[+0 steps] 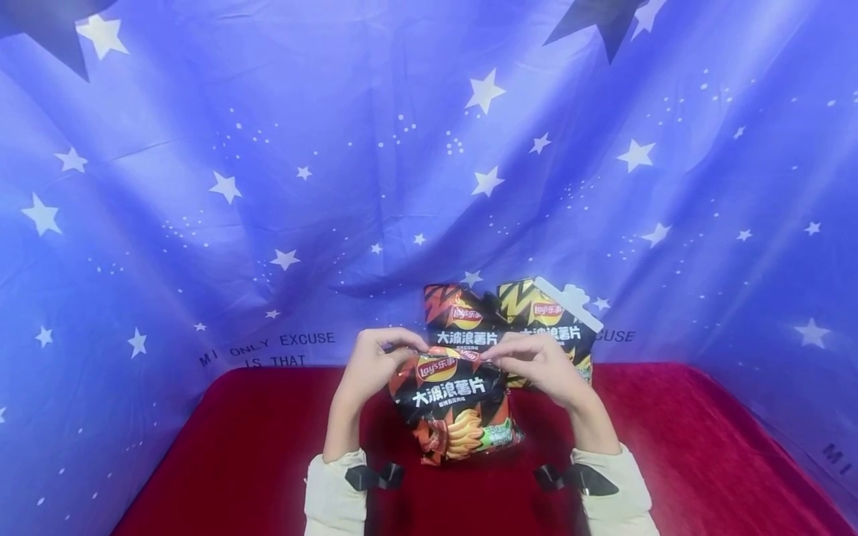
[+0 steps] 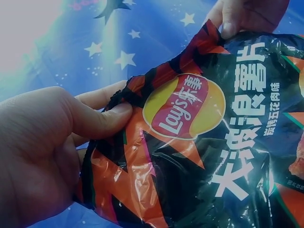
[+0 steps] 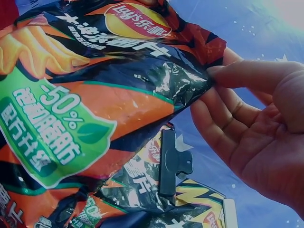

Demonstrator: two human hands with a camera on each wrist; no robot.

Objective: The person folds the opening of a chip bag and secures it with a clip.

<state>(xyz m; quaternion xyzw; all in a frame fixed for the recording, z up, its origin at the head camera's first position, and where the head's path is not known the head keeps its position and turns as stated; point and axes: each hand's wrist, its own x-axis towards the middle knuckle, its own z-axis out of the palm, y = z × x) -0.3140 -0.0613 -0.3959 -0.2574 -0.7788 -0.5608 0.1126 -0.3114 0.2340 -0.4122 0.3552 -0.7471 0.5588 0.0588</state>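
Note:
A black and orange Lay's chip bag (image 1: 456, 402) stands upright over the red table, held by its top edge. My left hand (image 1: 377, 361) pinches the bag's top left corner (image 2: 124, 97) between thumb and fingers. My right hand (image 1: 532, 361) pinches the top right corner (image 3: 204, 78). Two more chip bags stand behind it: a red and black one (image 1: 462, 320) and a yellow and black one (image 1: 550, 324) with a white clip (image 1: 570, 301) on top. A black clip (image 3: 172, 164) shows on a rear bag in the right wrist view.
A red velvet cloth (image 1: 684, 439) covers the table. A blue star-printed cloth (image 1: 268, 186) hangs behind and along both sides. Both sleeves are cream with black straps at the wrists.

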